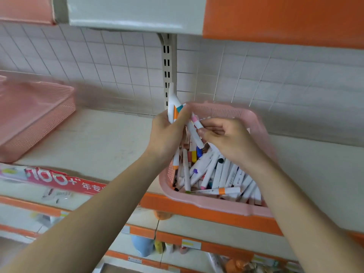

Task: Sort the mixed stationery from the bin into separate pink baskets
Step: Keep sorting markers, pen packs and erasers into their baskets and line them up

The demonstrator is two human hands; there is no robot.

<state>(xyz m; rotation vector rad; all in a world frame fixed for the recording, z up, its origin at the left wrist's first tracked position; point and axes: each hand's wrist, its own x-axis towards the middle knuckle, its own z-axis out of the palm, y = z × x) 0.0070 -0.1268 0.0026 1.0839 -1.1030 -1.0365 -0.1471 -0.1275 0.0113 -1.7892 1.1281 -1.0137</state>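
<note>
Two pink containers on the shelf [102, 138]: basket [35, 115] at left, bin [206, 203] at right, heaped with white markers [212, 172] beyond counting. Left hand [167, 134] clutching a few pens [173, 103] upright over the bin; right hand [226, 138] pinching one pink-banded marker [194, 131]. Red strip [59, 180] reading "100+", then "年专".

Single view logged: wide-angle head camera, worn by the person, facing forward and down onto the shelf [94, 142], with the tiled wall [275, 79] up top. Range was close. I saw the forearms [88, 213] enter from the bottom corners, with the left hand [167, 133] and right hand [230, 140] near centre over the marker-filled basket [254, 123]. Colour bands showed on the markers [173, 103] the left gripped and on the pink-banded marker [196, 121] the right pinched. The left-edge basket [35, 115] was blurred.
</note>
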